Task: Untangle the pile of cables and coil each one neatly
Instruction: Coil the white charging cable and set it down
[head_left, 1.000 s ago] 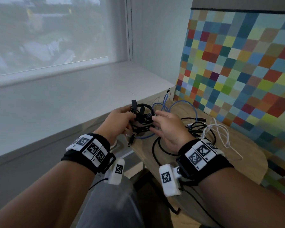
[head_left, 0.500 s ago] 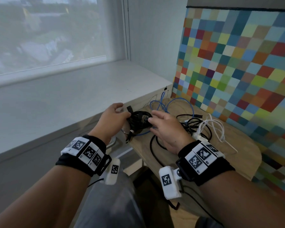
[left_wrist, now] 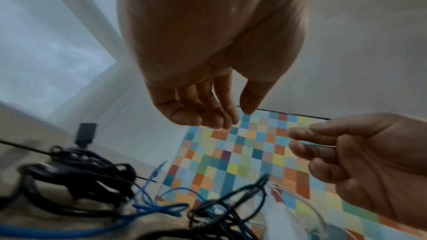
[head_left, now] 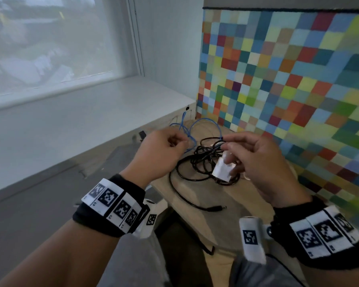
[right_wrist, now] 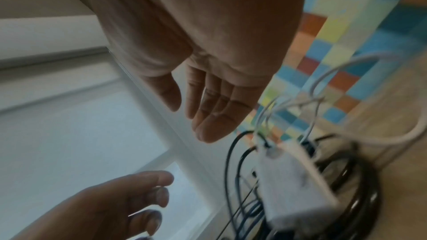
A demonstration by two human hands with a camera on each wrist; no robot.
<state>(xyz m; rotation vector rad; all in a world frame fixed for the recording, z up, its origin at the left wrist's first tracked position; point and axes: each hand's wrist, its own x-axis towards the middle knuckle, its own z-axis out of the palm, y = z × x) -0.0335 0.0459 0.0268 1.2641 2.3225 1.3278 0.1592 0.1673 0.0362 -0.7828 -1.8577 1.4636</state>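
Note:
A tangle of black cables (head_left: pixel 203 162) lies on the small wooden table (head_left: pixel 226 228), one barrel-plug end (head_left: pixel 218 208) trailing toward me. A blue cable (head_left: pixel 197 123) loops behind it. A white adapter block (head_left: pixel 222 169) with thin white cables (right_wrist: pixel 323 79) sits on the tangle's right side. My left hand (head_left: pixel 175 141) hovers above the pile's left with fingers loosely curled, holding nothing. My right hand (head_left: pixel 236 146) hovers above the adapter with relaxed fingers, not touching it. A bundled black cable with a plug (left_wrist: pixel 80 167) lies at the table's left, mostly hidden in the head view.
A multicoloured mosaic panel (head_left: pixel 288 79) stands along the table's right and back. A wide white window sill (head_left: pixel 91 112) runs on the left, above a grey floor. My knees are below the table's near edge.
Both hands have let go of the bundled black cable, left at the table's left side, and have risen and shifted right over the remaining tangle.

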